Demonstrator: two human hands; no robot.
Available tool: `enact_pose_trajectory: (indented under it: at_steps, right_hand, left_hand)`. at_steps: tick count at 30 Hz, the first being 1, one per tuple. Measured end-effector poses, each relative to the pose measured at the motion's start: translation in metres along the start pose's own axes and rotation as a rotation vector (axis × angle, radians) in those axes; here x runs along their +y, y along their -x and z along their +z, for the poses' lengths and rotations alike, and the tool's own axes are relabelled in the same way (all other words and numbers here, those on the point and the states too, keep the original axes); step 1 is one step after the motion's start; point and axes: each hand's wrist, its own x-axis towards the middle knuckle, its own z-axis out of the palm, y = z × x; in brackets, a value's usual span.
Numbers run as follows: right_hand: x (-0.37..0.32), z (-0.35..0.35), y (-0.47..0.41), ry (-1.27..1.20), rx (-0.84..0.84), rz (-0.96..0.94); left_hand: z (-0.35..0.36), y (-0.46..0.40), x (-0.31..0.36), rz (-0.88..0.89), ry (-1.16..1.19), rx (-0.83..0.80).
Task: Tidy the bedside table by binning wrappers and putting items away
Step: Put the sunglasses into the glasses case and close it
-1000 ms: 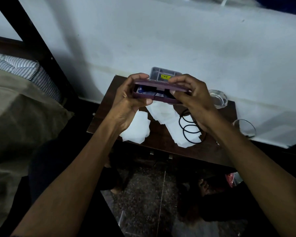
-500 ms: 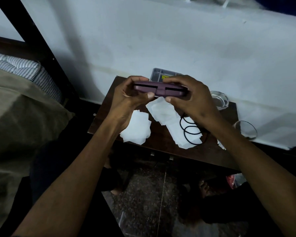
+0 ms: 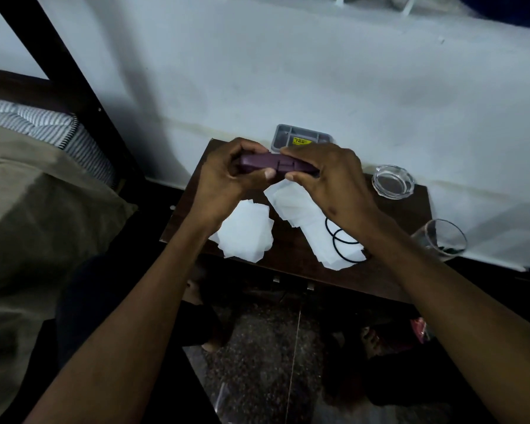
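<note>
Case: the purple case point(image 3: 277, 165) is held up over the back of the bedside table point(image 3: 389, 272), pinched from both ends.
Change: a second ago its lid stood ajar with blue contents showing; now it is pressed closed, so it looks ready to put away.
Left hand point(image 3: 227, 185): fingers and thumb curled round the case's left end.
Right hand point(image 3: 328, 182): clamped on the right end.
Still to clear: white wrappers point(image 3: 245, 237), black bands point(image 3: 344, 246).
Nearby: grey tray point(image 3: 300, 139), ashtray point(image 3: 392, 182), glass point(image 3: 441, 243).
</note>
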Motion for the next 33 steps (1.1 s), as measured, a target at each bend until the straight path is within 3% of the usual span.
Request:
enact_pose_trajectory:
  at_steps: [4, 6, 10, 17, 21, 33]
  right_hand:
    - [0.008, 0.022, -0.004, 0.128, -0.026, -0.05]
    - [0.008, 0.039, -0.012, 0.174, -0.047, -0.08]
    - [0.01, 0.077, -0.034, 0.2, -0.082, -0.041]
    - [0.018, 0.145, -0.06, 0.322, -0.189, 0.038]
    - [0.021, 0.173, -0.066, 0.329, -0.166, 0.067]
    - [0.024, 0.18, -0.061, 0.274, -0.291, 0.084]
  left_hand:
    - [-0.009, -0.011, -0.008, 0.285, -0.611, 0.018]
    - [-0.017, -0.023, -0.013, 0.347, -0.877, 0.042]
    - [-0.039, -0.048, -0.033, 0.374, -1.097, -0.007]
    - [-0.072, -0.083, -0.091, 0.243, -1.186, 0.006]
    - [-0.075, -0.095, -0.115, 0.16, -1.166, 0.009]
    - [-0.07, -0.118, -0.134, 0.165, -1.149, -0.025]
